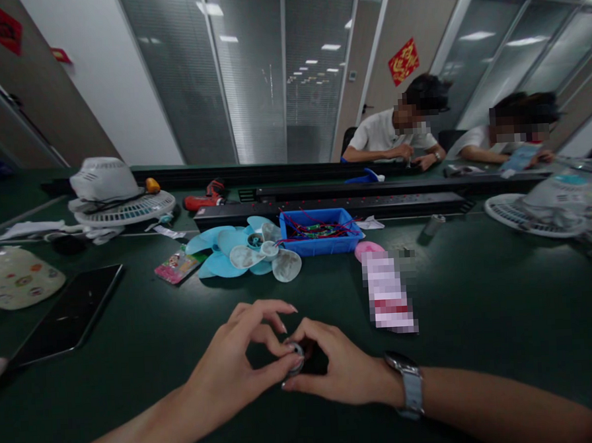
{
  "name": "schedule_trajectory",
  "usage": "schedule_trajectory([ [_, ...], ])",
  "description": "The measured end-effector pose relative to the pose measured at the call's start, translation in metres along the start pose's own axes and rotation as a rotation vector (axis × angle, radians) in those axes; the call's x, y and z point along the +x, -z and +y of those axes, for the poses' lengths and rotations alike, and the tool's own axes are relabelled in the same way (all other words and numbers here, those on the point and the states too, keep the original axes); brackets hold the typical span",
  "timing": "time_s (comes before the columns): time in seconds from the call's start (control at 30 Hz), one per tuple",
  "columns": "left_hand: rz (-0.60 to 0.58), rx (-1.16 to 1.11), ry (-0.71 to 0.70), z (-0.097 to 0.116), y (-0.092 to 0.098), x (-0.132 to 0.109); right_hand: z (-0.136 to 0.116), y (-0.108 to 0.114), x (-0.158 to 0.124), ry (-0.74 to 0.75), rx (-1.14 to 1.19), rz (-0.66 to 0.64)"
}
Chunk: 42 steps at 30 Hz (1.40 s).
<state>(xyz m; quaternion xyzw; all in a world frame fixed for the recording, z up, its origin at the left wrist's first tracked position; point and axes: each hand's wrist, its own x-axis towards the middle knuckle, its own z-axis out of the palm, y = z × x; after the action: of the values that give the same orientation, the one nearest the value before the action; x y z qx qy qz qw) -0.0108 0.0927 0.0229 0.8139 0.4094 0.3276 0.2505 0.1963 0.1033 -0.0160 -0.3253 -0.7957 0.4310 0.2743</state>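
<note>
My left hand [251, 356] pinches a small round metal part [296, 357] between thumb and index finger, its other fingers lifted and curled. My right hand [333, 362], with a watch [408, 381] on the wrist, closes round the same part from the other side, thumb below and index finger above. Fingers cover much of the part, so its exact kind is hidden. Beyond my hands lie light blue fan blades [233, 251], with greyish ones on top. Beside them stands a blue bin [322, 246] with red wires and small green boards.
A pink, partly pixelated item [369, 249] lies right of the bin, near a small metal cylinder [432, 227]. Fan housings [121, 204] stand at both sides. A tablet [72, 312] lies left; a red power tool [205, 198] is behind. Two people [390, 134] sit across the table.
</note>
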Motion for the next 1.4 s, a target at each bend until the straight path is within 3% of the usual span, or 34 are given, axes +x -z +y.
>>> schedule_trajectory([
  [0.27, -0.119, -0.044, -0.023, -0.003, 0.005, 0.004, 0.003, -0.001, 0.0, 0.023, -0.013, 0.006],
  [0.5, -0.014, 0.034, -0.011, -0.007, 0.002, 0.0, 0.004, -0.002, 0.0, 0.018, -0.007, 0.002],
  [0.63, -0.056, -0.042, 0.054, -0.007, 0.002, 0.002, 0.005, -0.003, 0.0, 0.01, -0.014, 0.005],
  [0.93, -0.107, -0.058, -0.064, -0.001, 0.003, 0.0, 0.002, -0.002, 0.0, 0.012, 0.008, 0.005],
  [1.2, 0.003, -0.013, 0.029, 0.0, 0.001, -0.001, -0.003, 0.001, 0.0, -0.014, -0.012, -0.014],
  [1.4, -0.023, -0.148, 0.045, 0.004, 0.0, -0.001, -0.003, 0.0, 0.0, -0.017, -0.017, -0.012],
])
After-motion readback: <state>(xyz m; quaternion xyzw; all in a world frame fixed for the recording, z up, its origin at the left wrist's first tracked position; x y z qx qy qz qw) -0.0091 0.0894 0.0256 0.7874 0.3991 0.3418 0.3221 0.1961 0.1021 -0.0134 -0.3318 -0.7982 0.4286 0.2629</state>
